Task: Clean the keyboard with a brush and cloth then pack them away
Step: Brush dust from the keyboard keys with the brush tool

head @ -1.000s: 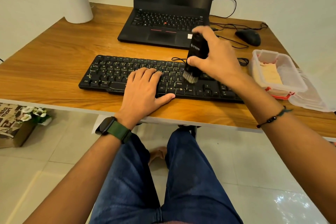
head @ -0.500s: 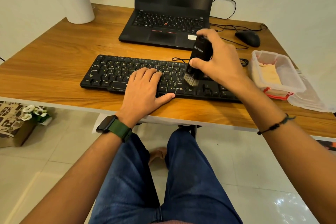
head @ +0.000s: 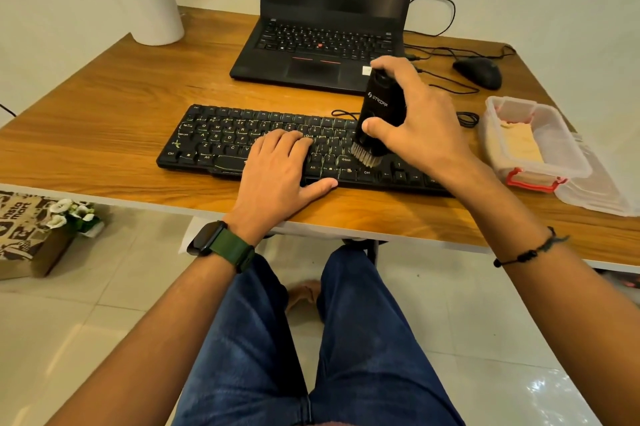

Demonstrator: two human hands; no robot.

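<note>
A black keyboard [head: 228, 140] lies across the wooden desk [head: 104, 121] near its front edge. My right hand [head: 415, 121] grips a black brush [head: 375, 117] upright, its pale bristles down on the keys right of centre. My left hand [head: 280, 169] rests flat on the keyboard's middle, fingers spread, thumb on the desk edge. A clear plastic box [head: 554, 138] with red clips stands at the right and holds a tan cloth [head: 519, 145]. The keyboard's right end is hidden behind my right wrist.
An open black laptop [head: 322, 55] sits behind the keyboard. A black mouse [head: 479, 72] and loose cables lie at the back right. The box's clear lid [head: 595, 193] lies beside it. A white plant pot [head: 152, 10] stands at the back left.
The brush has shifted slightly down and right across the keys in my right hand. My left hand has stayed flat on the keyboard.
</note>
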